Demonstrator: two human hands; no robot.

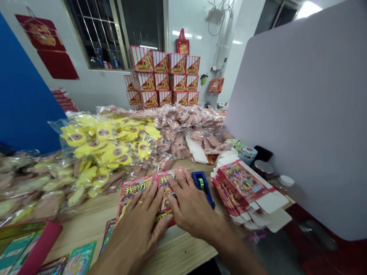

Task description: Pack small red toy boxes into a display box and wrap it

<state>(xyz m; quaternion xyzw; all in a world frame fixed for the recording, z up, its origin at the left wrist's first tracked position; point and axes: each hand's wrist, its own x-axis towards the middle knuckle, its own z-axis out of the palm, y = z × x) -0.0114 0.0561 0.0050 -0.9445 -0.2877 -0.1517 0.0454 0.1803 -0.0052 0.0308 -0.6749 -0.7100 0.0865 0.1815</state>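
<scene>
Two red printed boxes (137, 184) with yellow lettering lie side by side on the wooden table; whether they are filled I cannot tell. My left hand (143, 217) rests flat with spread fingers over the left one, its thumb reaching toward the right one. Over the right one lies my right hand (186, 198), palm down, fingers stretched out. A blue tape dispenser (210, 200) with a green roll stands just right of my right hand. Shiny printed cards (80, 258) lie near my left forearm, some of them partly hidden.
A stack of flattened red and white boxes (243, 183) lies at the right, beside jars (263, 168). Bagged yellow figures (114, 141) and pinkish-brown pieces (183, 126) heap up behind. A pink tray (47, 244) of cards sits front left. Cartons (163, 76) are piled at the back.
</scene>
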